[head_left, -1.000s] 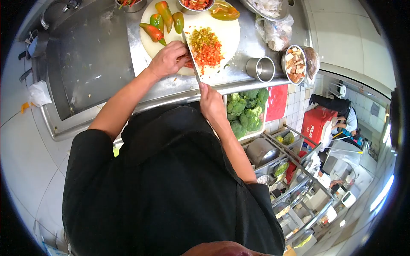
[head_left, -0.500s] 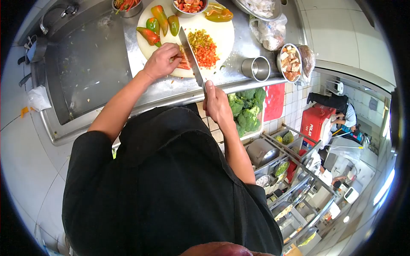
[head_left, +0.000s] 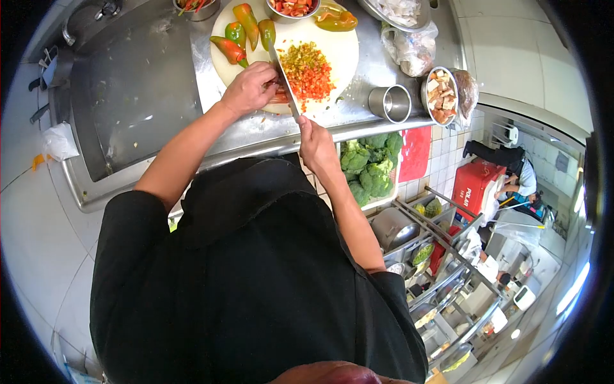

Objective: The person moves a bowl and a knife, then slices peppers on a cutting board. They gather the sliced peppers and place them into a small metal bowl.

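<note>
In my right hand (head_left: 318, 148) I grip a kitchen knife (head_left: 285, 82) by its handle, the long blade pointing away from me across the round cutting board (head_left: 348, 54). Curled fingers of my left hand (head_left: 251, 88) press on red pepper strips (head_left: 279, 98), close beside the blade; the fingertips are partly hidden. Right of the blade lies a pile of diced red and green pepper (head_left: 309, 72). Beyond my left hand rest whole peppers, among them a red one (head_left: 228, 50) and an orange-green one (head_left: 245, 24). A halved pepper (head_left: 336, 18) sits at the board's far edge.
A metal bowl of cut red pepper (head_left: 293, 8) stands at the board's far side. Rightward are a steel cup (head_left: 390, 104), a bowl of cubed food (head_left: 440, 96) and a plastic bag (head_left: 410, 48). The sink (head_left: 134, 96) is left; broccoli (head_left: 373, 168) sits below the counter.
The knife and my right hand have shifted left across the board, bringing the blade nearer my left hand. My left hand stays on the pepper strips. The camera view has moved slightly.
</note>
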`<state>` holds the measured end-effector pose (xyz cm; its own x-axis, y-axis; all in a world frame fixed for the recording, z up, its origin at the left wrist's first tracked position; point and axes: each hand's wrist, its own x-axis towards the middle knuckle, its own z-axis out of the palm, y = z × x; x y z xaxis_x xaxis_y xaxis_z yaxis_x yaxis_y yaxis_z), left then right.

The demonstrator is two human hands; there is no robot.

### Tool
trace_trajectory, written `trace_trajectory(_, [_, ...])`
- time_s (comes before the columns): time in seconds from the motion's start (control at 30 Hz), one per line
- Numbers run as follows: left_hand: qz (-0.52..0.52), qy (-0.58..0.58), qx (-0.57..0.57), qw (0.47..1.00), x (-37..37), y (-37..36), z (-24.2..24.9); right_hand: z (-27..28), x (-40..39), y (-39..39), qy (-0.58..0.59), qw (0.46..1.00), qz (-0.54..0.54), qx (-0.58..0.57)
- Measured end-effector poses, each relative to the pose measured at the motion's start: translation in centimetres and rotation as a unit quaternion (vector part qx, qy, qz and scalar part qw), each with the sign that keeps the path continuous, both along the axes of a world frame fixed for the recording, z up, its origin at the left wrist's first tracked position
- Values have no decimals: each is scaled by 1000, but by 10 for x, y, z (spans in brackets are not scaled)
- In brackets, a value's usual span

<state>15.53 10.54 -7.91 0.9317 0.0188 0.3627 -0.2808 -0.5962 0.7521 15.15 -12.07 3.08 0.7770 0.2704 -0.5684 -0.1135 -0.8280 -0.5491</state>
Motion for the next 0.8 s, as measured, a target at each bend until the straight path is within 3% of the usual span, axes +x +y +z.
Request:
trace_trajectory(0.17, [9, -25, 4, 1000, -4, 0, 2, -1, 10, -18, 22, 999, -20, 45])
trace_trajectory(0.4, [16, -24, -6, 1000, -3, -2, 4, 14, -9, -24, 21, 1000, -2, 8])
trace_trajectory(0.57, [26, -18, -1, 1000, 1, -3, 0, -14, -1, -9, -85, 996, 31, 13])
trace_trajectory(0.67, [21, -24, -7, 999, 1, -4, 2, 10, 25, -17, 167, 982, -79, 28])
trace_trajectory(0.8, [11, -17, -8, 1000, -1, 0, 4, 4, 39, -36, -15, 1000, 14, 2])
